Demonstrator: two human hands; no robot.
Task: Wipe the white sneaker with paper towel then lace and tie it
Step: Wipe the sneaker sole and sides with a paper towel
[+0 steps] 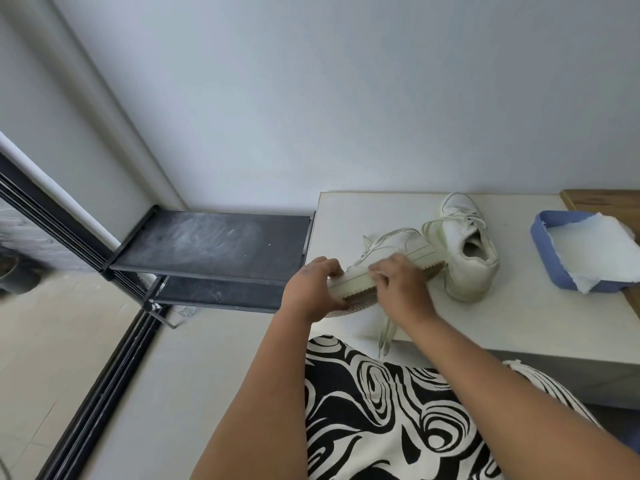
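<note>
A white sneaker (391, 268) lies tipped on its side near the front left corner of the white desk (519, 317), its ridged sole turned toward the person. The left hand (313, 289) grips the end of the shoe nearest the desk's left edge, fingers curled over the upper and thumb under the sole. The right hand (401, 285) lies across the middle of the sidewall, fingers bent over it; whether a paper towel is under that grip cannot be told. Loose laces (386, 332) trail from the shoe over the desk's front edge. A second white sneaker (465, 251) stands upright just behind and right of the held one, touching its far end. By the desk's right edge sits a blue tray (550, 258) holding white paper towel (592, 251). A dark metal shelf (211, 247) stands left of the desk.
</note>
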